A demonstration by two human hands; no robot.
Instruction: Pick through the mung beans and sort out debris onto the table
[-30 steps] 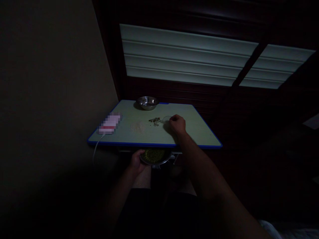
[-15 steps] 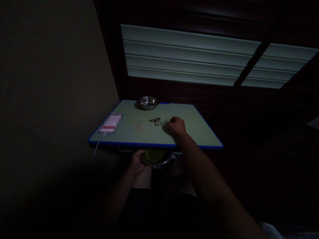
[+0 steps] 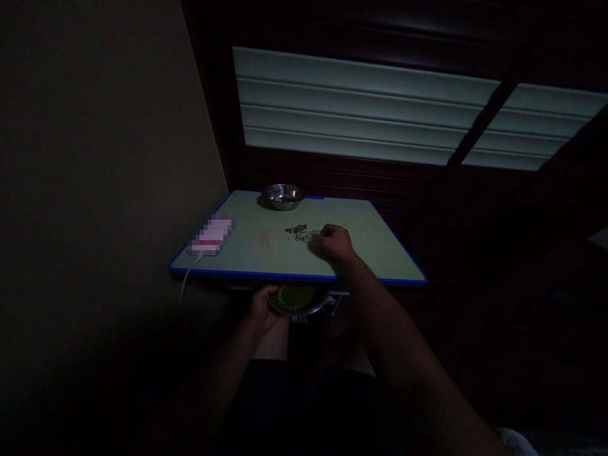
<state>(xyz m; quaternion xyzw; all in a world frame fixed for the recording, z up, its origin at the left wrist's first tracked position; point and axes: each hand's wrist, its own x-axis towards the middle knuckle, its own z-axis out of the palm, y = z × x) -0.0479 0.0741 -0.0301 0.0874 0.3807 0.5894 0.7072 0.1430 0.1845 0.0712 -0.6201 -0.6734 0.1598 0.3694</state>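
My left hand (image 3: 263,305) grips the rim of a metal bowl (image 3: 304,311) below the table's front edge, with its thumb on top. Small green grains, like mung beans (image 3: 294,296), lie in that bowl. Over the table (image 3: 380,253), my right hand (image 3: 335,241) is closed, pinching a clear, thin piece (image 3: 312,237) that looks like plastic; its exact kind is too dim to tell. Just left of this piece is a scatter of small dark bits (image 3: 297,231). Farther left lies a spread of pale fine bits (image 3: 266,242).
A shiny metal bowl (image 3: 284,197) stands at the table's back edge. At the left lies a blurred-out pink and white object (image 3: 212,235) with a white cable (image 3: 184,282) hanging off the edge. A wall (image 3: 118,126) rises at the left, dark wooden panelling (image 3: 342,171) behind.
My right hand has shifted very slightly, with the clear piece still in its fingers. My left hand keeps its hold on the bowl.
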